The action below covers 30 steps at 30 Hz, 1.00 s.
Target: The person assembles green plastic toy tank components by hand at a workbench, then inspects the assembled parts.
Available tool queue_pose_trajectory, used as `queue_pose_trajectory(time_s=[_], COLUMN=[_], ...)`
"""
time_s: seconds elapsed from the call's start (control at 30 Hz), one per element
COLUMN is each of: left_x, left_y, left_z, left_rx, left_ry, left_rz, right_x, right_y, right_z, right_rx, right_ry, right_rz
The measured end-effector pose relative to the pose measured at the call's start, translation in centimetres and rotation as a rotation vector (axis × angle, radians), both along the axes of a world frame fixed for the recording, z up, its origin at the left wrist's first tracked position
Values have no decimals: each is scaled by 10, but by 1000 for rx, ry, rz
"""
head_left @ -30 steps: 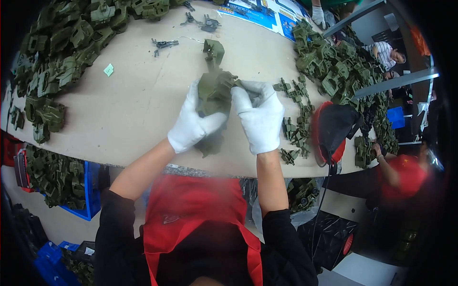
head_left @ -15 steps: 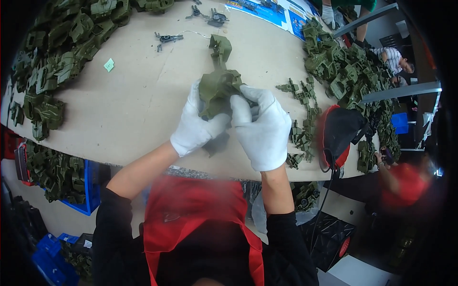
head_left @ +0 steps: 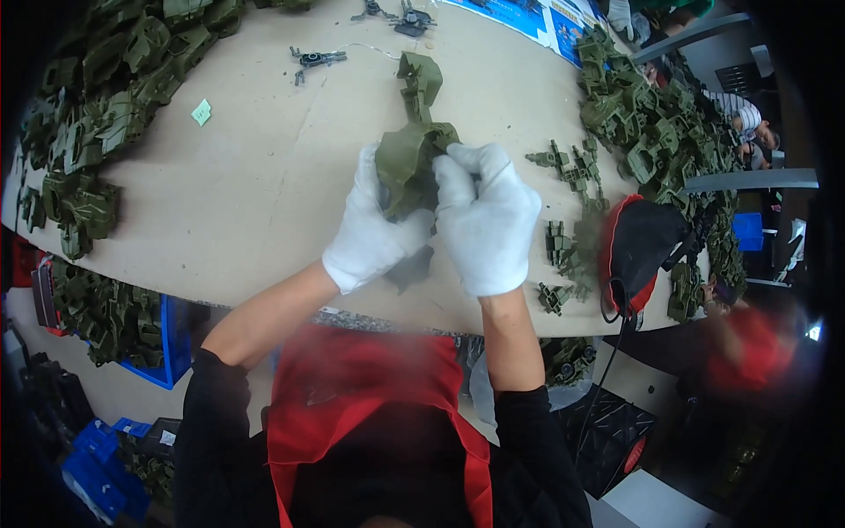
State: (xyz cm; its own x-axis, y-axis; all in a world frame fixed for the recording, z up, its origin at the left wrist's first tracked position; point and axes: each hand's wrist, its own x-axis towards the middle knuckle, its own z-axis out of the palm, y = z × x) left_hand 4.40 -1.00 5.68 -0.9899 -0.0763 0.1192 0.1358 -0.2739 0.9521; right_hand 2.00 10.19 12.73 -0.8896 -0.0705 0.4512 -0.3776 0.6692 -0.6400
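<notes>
An olive-green molded plastic part (head_left: 403, 160) is held over the table between my two white-gloved hands. My left hand (head_left: 374, 229) grips it from its left and lower side, the thumb beneath. My right hand (head_left: 487, 211) is closed at the part's right edge, thumb and fingers pinched together; whether a small piece sits in that pinch is hidden. Just beyond stands another green plastic piece (head_left: 421, 84), which seems to overlap or join the held part; I cannot tell which. Several small green pieces (head_left: 572, 167) lie to the right of my right hand.
Heaps of green parts lie at left (head_left: 132, 97) and right (head_left: 651, 132). A black and red cap-like thing (head_left: 647, 246) with a cord rests at right. Dark small assemblies (head_left: 317, 60) and a green paper note (head_left: 202, 113) are on the table (head_left: 246, 194). Blue bins hold parts below left.
The view has shifted slightly, so the table's things sit a little farther right. My right hand has turned a little, its fingers closing tighter at the part's edge. My left hand keeps its hold.
</notes>
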Motion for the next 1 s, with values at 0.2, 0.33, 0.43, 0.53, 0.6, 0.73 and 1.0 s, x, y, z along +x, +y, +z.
queue_pose_trajectory(time_s=[0.2,0.33,0.43,0.53,0.6,0.73,1.0], left_x=[0,0,3,3,-4,-16,-32], left_y=[-1,-6,-1,-2,-8,-10,-15], left_z=[1,8,9,10,12,7,-13], left_rx=[5,-226,-164,-63,78,234,278], left_ry=[133,151,135,71,-91,-241,-311], left_rz=[22,-20,12,-14,-74,-84,-30], right_x=[8,-10,-3,-10,-23,-74,-91], right_y=[-14,2,-6,1,16,97,157], right_z=[-6,0,-3,0,7,-23,-45], right_rx=[-35,-319,-373,-356,-593,67,873], right_ry=[166,-309,-259,-330,-751,-380,39], right_rz=[-35,-114,-96,-124,71,-204,-137])
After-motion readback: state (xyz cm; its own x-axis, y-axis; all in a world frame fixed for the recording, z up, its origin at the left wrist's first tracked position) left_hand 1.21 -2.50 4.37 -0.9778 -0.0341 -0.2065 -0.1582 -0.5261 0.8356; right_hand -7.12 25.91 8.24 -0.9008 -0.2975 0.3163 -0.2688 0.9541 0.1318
